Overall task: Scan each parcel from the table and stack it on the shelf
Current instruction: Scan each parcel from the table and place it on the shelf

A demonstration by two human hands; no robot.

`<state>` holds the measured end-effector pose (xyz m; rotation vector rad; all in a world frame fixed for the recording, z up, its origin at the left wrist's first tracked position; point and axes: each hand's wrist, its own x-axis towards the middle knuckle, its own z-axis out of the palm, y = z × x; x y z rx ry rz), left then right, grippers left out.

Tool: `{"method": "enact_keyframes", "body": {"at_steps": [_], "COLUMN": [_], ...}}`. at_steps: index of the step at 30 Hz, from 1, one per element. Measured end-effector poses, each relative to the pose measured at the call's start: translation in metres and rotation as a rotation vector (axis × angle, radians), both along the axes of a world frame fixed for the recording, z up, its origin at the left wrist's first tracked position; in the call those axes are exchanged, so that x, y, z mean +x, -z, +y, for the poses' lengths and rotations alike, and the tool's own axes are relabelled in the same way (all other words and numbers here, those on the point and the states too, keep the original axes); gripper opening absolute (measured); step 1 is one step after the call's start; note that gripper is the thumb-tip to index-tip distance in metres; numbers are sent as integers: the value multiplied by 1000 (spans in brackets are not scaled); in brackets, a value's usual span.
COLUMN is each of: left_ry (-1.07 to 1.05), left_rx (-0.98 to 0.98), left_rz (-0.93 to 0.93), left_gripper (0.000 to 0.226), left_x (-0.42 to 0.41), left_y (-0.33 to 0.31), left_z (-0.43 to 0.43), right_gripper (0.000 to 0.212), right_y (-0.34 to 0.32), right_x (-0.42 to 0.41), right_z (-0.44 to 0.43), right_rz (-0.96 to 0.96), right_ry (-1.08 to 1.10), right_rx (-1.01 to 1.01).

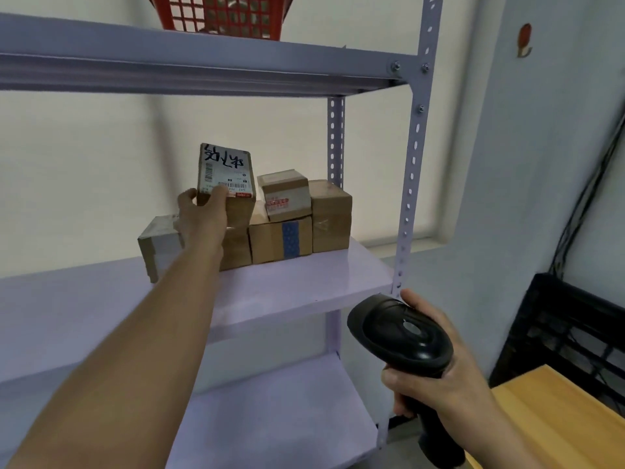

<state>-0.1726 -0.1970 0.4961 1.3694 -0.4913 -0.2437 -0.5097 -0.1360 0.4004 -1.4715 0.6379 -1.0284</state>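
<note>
My left hand (203, 214) reaches deep into the shelf and grips a brown parcel (226, 177) with a white label and black handwriting on top. That parcel rests tilted on a row of cardboard parcels (280, 238) standing on the pale purple shelf board (270, 289). A small taped parcel (285, 194) lies on the row just to its right, and a taller box (330, 214) ends the row. My right hand (436, 377) holds a black barcode scanner (402, 336) low at the right, outside the shelf.
A red plastic basket (220, 15) stands on the upper shelf board. The perforated shelf post (411, 170) rises at the right. A wooden table corner (558, 418) and a black crate (575, 333) sit at the lower right, with cables on the wall.
</note>
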Motion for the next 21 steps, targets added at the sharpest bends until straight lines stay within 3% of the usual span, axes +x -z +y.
{"method": "enact_keyframes", "body": {"at_steps": [3, 7, 11, 16, 21], "left_ry": [21, 61, 0, 25, 101], "left_rx": [193, 479, 633, 506, 351], "left_rz": [-58, -322, -549, -667, -644], "left_gripper": [70, 87, 77, 76, 75], "left_x": [10, 23, 32, 35, 40], "left_y": [-4, -1, 5, 7, 9], "left_z": [-23, -33, -34, -29, -33], "right_gripper": [90, 91, 92, 91, 92], "right_y": [-2, -1, 1, 4, 4], "right_x": [8, 16, 22, 32, 40], "right_z": [-7, -13, -20, -27, -31], "right_rz": [15, -4, -11, -11, 3], "right_ry": [67, 101, 110, 114, 72], "right_rx": [-34, -29, -27, -37, -3]}}
